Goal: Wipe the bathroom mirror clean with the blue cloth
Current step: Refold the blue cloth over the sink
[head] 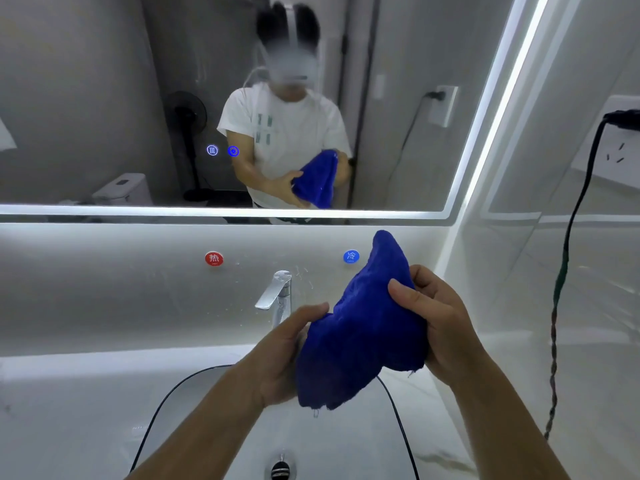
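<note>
Left hand (277, 358) and right hand (436, 317) both clamped on bunched blue cloth (360, 334) over near sink (104, 393), mirror (104, 98) far and untouched; risk: loose wad may slip or drip.

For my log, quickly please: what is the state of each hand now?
Left hand: holding the blue cloth, thumb on top of it.
Right hand: holding the same cloth, thumb pressed over it.

Matt, soft nappy fabric seen in blue cloth (360, 327), loose threads at near edge. Glossy glass in mirror (104, 98). Polished bright metal in tap (275, 292). Smooth glossy white basin (346, 445). Smooth, faintly veined surface (69, 410). Glossy reflective tile on right wall (519, 306).
</note>
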The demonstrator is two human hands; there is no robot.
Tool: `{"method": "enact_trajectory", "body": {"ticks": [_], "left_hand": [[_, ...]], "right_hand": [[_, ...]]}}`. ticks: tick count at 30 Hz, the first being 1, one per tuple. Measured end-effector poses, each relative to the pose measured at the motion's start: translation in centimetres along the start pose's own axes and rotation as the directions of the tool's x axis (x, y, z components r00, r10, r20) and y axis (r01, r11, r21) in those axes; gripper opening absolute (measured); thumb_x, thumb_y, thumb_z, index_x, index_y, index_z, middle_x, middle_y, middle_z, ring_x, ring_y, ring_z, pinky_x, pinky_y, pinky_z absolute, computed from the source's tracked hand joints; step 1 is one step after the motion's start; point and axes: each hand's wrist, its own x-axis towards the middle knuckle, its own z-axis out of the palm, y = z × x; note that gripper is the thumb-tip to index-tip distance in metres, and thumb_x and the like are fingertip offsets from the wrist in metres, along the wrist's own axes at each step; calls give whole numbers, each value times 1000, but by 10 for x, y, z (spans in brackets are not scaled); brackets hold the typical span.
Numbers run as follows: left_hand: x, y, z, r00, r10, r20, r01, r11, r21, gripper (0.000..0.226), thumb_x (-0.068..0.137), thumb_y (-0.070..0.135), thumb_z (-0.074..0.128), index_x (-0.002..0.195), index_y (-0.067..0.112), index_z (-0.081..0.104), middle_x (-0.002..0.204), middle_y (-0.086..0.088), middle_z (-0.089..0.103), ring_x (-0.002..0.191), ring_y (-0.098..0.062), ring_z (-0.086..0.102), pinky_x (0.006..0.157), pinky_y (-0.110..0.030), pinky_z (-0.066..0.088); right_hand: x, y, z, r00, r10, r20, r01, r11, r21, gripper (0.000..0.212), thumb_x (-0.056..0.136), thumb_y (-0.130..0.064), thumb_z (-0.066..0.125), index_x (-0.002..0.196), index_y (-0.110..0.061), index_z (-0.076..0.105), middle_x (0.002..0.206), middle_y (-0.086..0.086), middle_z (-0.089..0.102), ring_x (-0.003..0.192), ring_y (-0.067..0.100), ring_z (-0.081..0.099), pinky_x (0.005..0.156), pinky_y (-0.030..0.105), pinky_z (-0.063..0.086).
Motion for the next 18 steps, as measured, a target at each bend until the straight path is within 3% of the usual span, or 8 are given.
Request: {"method": "enact_trajectory", "body": {"ticks": [3, 5, 9, 11, 14, 18], "left_hand": [[-1, -2, -2, 989, 141, -38, -143, 987, -78, 49, 69, 24, 86, 113, 10, 71, 114, -14, 68, 98, -34, 67, 85, -43, 54], [0, -6, -5, 986, 150, -73, -158, 980, -124, 57, 68, 22, 87, 120, 9, 69, 115, -15, 69, 98, -35, 68, 82, -44, 54], [-2, -18, -1, 999, -7, -38, 8, 999, 34, 70, 82, 51, 69, 133, 4, 58, 134, -23, 57, 114, -42, 58, 84, -41, 51], [-3, -21, -3, 1000, -26, 5, 26, 998, 60, 72, 84, 54, 66, 136, 5, 54, 137, -24, 54, 121, -46, 53, 85, -41, 49], [-5, -21, -11, 997, 64, 44, -68, 991, 112, 52, 80, 42, 75, 122, 11, 67, 124, -14, 66, 109, -33, 64, 86, -39, 51], [-6, -9, -13, 985, 167, 53, -175, 962, 211, 61, 82, 23, 74, 138, 13, 53, 135, -16, 58, 115, -34, 61, 88, -38, 51]], "right_hand": [[-2, 2, -8, 999, 33, 0, -33, 998, 57, 30, 73, -23, 70, 102, -15, 65, 101, 15, 70, 86, 33, 70, 65, 36, 58], [-4, 3, -9, 998, 50, 44, -53, 995, 80, 31, 74, -21, 68, 105, -17, 65, 104, 14, 70, 88, 33, 70, 65, 35, 58], [-5, 6, -9, 991, 64, 115, -77, 991, 106, 36, 77, -20, 66, 112, -12, 63, 111, 20, 68, 93, 36, 68, 72, 39, 58], [-5, 7, -11, 989, 85, 123, -98, 990, 103, 39, 77, -22, 65, 114, -11, 63, 112, 20, 67, 95, 37, 68, 74, 41, 58], [-6, 10, -17, 989, 115, 93, -123, 988, 90, 42, 75, -24, 66, 114, -9, 63, 111, 19, 68, 95, 37, 68, 74, 43, 58], [-7, 13, -25, 991, 130, -1, -130, 991, 6, 37, 73, -24, 73, 105, -9, 65, 105, 17, 70, 88, 33, 70, 71, 40, 58]]}}
